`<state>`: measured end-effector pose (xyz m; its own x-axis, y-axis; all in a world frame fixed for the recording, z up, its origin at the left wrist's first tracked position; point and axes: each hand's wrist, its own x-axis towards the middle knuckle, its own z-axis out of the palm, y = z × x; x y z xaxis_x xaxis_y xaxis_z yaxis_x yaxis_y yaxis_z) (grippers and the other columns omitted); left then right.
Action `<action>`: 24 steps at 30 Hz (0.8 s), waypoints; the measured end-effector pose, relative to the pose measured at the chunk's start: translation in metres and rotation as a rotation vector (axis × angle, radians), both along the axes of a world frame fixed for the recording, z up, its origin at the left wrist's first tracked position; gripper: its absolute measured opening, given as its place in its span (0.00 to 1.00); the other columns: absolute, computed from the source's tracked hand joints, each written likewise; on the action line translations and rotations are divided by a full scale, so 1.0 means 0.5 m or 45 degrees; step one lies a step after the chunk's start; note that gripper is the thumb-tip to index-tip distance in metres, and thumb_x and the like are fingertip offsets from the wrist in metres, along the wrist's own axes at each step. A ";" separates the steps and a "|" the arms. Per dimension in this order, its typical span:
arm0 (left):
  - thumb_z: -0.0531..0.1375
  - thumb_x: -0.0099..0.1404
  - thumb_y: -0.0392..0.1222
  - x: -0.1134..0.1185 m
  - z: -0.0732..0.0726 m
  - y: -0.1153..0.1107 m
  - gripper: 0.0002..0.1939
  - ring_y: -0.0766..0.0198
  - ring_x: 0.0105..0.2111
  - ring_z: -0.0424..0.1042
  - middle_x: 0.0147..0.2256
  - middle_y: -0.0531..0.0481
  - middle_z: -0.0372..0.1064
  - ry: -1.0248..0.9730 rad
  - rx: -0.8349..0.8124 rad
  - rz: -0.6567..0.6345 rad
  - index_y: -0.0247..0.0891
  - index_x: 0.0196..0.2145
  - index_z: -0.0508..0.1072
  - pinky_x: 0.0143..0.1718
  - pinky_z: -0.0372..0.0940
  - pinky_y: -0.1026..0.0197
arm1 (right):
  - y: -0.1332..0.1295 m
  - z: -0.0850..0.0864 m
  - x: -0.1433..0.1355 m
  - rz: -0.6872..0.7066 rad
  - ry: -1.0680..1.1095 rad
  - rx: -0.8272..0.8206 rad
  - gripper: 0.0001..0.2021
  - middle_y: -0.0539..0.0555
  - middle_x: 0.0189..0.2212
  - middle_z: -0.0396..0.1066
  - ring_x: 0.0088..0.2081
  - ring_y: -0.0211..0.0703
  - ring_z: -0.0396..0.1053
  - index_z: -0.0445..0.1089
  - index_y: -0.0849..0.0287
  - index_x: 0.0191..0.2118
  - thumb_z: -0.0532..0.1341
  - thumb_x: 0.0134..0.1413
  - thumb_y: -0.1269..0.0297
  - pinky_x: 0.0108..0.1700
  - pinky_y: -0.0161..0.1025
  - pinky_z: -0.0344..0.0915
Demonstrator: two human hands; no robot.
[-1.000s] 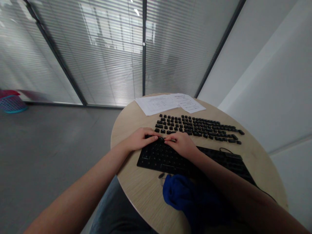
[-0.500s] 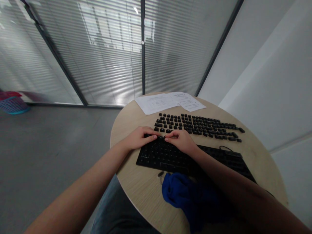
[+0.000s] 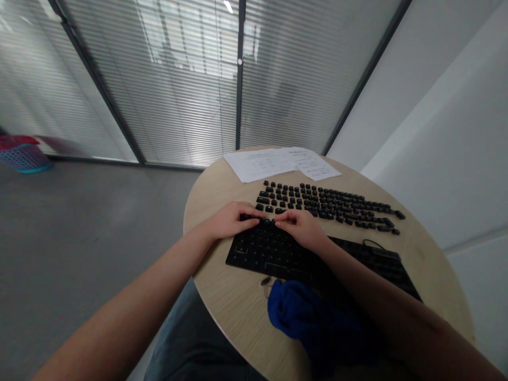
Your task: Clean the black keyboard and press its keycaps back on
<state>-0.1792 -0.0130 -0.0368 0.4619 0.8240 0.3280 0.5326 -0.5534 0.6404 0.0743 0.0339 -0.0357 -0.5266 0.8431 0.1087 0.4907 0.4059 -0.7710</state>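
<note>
A black keyboard base (image 3: 270, 248) without most of its keycaps lies on the round wooden table (image 3: 222, 301). At its upper left edge my left hand (image 3: 234, 218) has thumb and fingers closed near a small dark piece, too small to make out. Just to the right, my right hand (image 3: 299, 227) pinches at the same top edge, its fingertips close to the left ones; what they hold is hidden. Behind the base, loose black keycaps (image 3: 325, 201) lie in rows.
Printed papers (image 3: 262, 163) lie at the table's back edge. A blue cloth (image 3: 296, 312) is bunched in front of the keyboard, beside a small metal tool (image 3: 265, 281). A blue and red basket (image 3: 26, 157) stands on the floor at far left.
The whole view has shifted slightly, with the table appearing a little further right. Both hands stay at the keyboard's top edge; their fingertips have moved only slightly.
</note>
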 end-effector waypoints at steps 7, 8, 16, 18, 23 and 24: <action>0.59 0.69 0.46 0.001 0.001 -0.002 0.17 0.59 0.42 0.77 0.44 0.45 0.79 -0.004 -0.005 0.000 0.41 0.52 0.79 0.48 0.69 0.54 | 0.000 -0.008 0.003 0.001 0.003 0.043 0.07 0.54 0.39 0.82 0.37 0.46 0.77 0.81 0.56 0.39 0.67 0.55 0.65 0.43 0.42 0.71; 0.59 0.69 0.46 0.001 0.000 -0.001 0.17 0.58 0.43 0.77 0.44 0.45 0.79 -0.001 -0.003 0.001 0.41 0.52 0.79 0.48 0.69 0.54 | -0.001 -0.009 0.004 0.006 0.001 0.056 0.07 0.54 0.39 0.82 0.37 0.46 0.77 0.81 0.56 0.39 0.67 0.55 0.65 0.42 0.42 0.72; 0.59 0.70 0.44 -0.002 -0.009 0.006 0.16 0.59 0.43 0.77 0.45 0.46 0.79 -0.015 0.010 -0.032 0.43 0.52 0.79 0.49 0.69 0.54 | -0.012 -0.003 0.001 0.131 -0.111 0.443 0.05 0.51 0.40 0.82 0.38 0.44 0.77 0.81 0.53 0.36 0.67 0.56 0.70 0.45 0.43 0.71; 0.59 0.69 0.44 -0.001 -0.009 0.006 0.15 0.58 0.44 0.77 0.45 0.46 0.79 -0.024 0.004 -0.037 0.43 0.51 0.79 0.49 0.69 0.54 | -0.014 0.000 0.000 0.160 -0.175 0.523 0.05 0.51 0.39 0.82 0.39 0.46 0.76 0.81 0.53 0.35 0.68 0.56 0.71 0.46 0.45 0.71; 0.59 0.70 0.45 -0.001 -0.009 0.005 0.16 0.58 0.44 0.77 0.45 0.45 0.79 -0.020 -0.003 -0.029 0.42 0.52 0.79 0.49 0.69 0.54 | -0.012 -0.009 0.003 0.195 -0.139 0.612 0.05 0.53 0.40 0.81 0.43 0.47 0.77 0.81 0.53 0.35 0.67 0.56 0.71 0.50 0.48 0.71; 0.59 0.70 0.45 -0.001 -0.008 0.005 0.16 0.58 0.43 0.77 0.45 0.45 0.79 -0.019 0.002 -0.027 0.42 0.52 0.79 0.48 0.69 0.54 | -0.010 -0.013 0.004 0.199 -0.104 0.619 0.05 0.53 0.42 0.81 0.45 0.47 0.77 0.81 0.53 0.35 0.67 0.56 0.70 0.52 0.48 0.71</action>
<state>-0.1799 -0.0105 -0.0406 0.4741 0.8136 0.3365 0.5110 -0.5655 0.6473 0.0763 0.0291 -0.0422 -0.6654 0.6158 0.4220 0.4461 0.7812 -0.4367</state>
